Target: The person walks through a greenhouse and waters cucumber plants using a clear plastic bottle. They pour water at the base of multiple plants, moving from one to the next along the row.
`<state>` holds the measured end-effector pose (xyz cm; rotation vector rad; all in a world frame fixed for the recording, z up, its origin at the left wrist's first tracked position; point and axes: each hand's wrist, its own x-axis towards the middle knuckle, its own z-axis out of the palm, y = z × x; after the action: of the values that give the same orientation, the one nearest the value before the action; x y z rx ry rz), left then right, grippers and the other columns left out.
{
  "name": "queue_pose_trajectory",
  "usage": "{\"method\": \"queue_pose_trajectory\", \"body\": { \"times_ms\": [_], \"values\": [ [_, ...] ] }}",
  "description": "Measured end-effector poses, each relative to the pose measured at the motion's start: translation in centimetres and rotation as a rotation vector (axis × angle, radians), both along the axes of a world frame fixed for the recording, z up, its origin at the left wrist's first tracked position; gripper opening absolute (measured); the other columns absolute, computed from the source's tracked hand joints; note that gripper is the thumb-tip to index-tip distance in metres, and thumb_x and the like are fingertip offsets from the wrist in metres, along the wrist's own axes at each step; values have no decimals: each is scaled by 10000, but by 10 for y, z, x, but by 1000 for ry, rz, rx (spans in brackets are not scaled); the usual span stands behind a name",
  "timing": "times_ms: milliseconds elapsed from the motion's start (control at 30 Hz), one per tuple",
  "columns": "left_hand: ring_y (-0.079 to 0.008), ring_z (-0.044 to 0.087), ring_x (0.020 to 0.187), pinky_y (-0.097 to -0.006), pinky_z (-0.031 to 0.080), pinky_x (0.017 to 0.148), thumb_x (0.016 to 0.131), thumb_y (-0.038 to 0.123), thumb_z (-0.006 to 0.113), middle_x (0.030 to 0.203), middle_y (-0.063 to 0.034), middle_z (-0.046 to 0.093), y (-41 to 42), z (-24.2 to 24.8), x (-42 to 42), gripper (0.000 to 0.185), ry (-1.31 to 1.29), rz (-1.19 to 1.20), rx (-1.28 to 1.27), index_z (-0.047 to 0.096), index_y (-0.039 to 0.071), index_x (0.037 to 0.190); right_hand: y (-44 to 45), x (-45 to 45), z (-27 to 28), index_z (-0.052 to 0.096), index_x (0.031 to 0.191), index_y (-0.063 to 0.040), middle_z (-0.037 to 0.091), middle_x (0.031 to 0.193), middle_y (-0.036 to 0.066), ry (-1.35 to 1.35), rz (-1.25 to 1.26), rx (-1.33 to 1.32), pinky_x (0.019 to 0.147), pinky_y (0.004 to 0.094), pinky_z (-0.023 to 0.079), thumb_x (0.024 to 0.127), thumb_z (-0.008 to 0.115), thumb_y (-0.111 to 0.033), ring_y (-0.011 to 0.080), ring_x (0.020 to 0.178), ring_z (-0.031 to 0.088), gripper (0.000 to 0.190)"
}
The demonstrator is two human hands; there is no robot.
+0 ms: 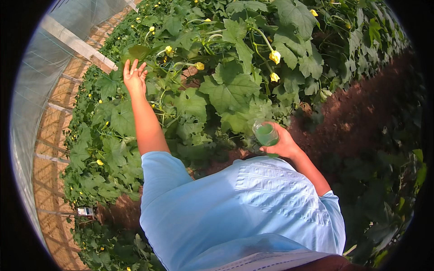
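My left hand (135,77) reaches out at the upper left with its fingers apart and slightly curled. I see nothing held in it. A broad leaf (139,51) lies just beyond the fingertips; whether they touch, I cannot tell. My right hand (284,139), in front of my chest, grips a clear jar (266,134) with green liquid inside. Before me grow trellised cucurbit vines (230,88) with large lobed leaves. Slender young fruits tipped with yellow blossoms hang there, one blossom (275,57) right of centre and another (199,66) nearer my left hand.
A pale beam (79,44) slants in from the upper left and ends beside my left hand. Behind it are plastic sheeting (34,81) and a tan wall (51,176). Bare soil (352,111) runs between plant rows on the right. A small white box-like object (85,211) stands lower left.
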<state>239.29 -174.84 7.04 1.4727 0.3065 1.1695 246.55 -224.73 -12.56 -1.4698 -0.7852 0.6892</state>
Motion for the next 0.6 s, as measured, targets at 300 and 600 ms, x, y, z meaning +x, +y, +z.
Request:
{"method": "queue_pose_trajectory", "body": {
  "times_ms": [300, 600],
  "values": [
    [-218, 641, 906, -270, 508, 577, 895, -86, 472, 1366, -196, 429, -37, -28, 2, 491, -127, 89, 66, 392, 22, 1367, 2, 4, 5, 497, 1249, -41, 611, 1119, 84, -2, -11, 9, 906, 316, 468, 612, 821, -50, 164, 1030, 568, 714],
    [-132, 654, 849, -223, 511, 607, 901, 92, 611, 1111, -95, 620, -91, -116, 82, 372, 367, -146, 180, 529, -2, 1251, 20, 18, 13, 499, 1256, -42, 602, 1088, 41, -2, -30, -23, 901, 297, 459, 593, 828, -35, 127, 993, 550, 740]
  ]
}}
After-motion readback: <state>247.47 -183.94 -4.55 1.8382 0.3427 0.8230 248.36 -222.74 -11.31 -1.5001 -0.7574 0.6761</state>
